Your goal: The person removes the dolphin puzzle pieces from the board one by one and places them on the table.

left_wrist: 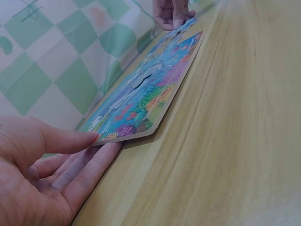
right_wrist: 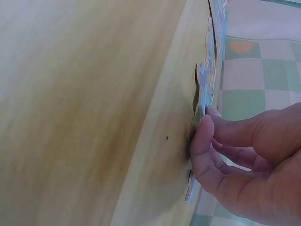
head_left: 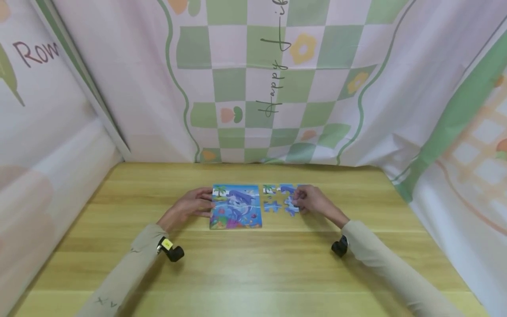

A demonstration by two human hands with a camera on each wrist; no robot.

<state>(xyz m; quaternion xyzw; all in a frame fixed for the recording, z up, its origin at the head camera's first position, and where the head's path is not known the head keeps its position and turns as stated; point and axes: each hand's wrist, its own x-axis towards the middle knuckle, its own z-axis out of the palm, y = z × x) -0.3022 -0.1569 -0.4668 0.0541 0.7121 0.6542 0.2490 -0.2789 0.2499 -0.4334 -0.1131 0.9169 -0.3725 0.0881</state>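
A dolphin picture puzzle board (head_left: 237,220) in bright blue lies on the wooden table. My left hand (head_left: 190,204) holds its left edge; in the left wrist view the thumb is on top of the board's corner and fingers are beneath. To the board's right lie several interlocking-shaped puzzle pieces (head_left: 272,206), showing a palm tree, dolphin parts and blue water. At the right end of these pieces, my right hand (head_left: 314,200) pinches a puzzle piece (right_wrist: 200,112) between thumb and index finger, its fingers hiding much of it.
The wooden table (head_left: 253,268) extends in front of the board and to both sides. A white and green checked cloth (head_left: 273,88) hangs close behind the puzzle, with printed cloth at left and right. Each wrist carries a small black camera (head_left: 174,253).
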